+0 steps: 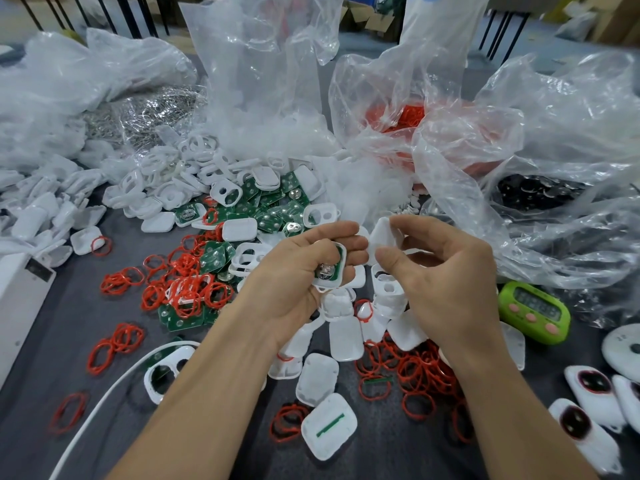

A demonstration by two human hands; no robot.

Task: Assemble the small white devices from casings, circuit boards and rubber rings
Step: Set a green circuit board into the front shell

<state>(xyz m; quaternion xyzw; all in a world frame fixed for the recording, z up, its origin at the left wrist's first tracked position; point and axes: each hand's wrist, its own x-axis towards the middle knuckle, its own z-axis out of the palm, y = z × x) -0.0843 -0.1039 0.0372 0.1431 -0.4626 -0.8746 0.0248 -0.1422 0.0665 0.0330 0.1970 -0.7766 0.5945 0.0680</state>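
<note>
left hand (301, 268) cups casing (320, 285) with circuit board (327, 271) seated | right hand (446, 271) pinches white cover (382, 237) by its edge | likely light, stiff, slick plastic, best gripped at rims

Dk grey table (69, 323), black metal legs (151, 13) behind, cardboard boxes (367, 15) bg

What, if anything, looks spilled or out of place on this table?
Parts lie loose, unsorted: red rubber rings tangled over green circuit boards, white casings heaped in the middle. One casing near the front shows a green strip across it, unlike its neighbours.
</note>
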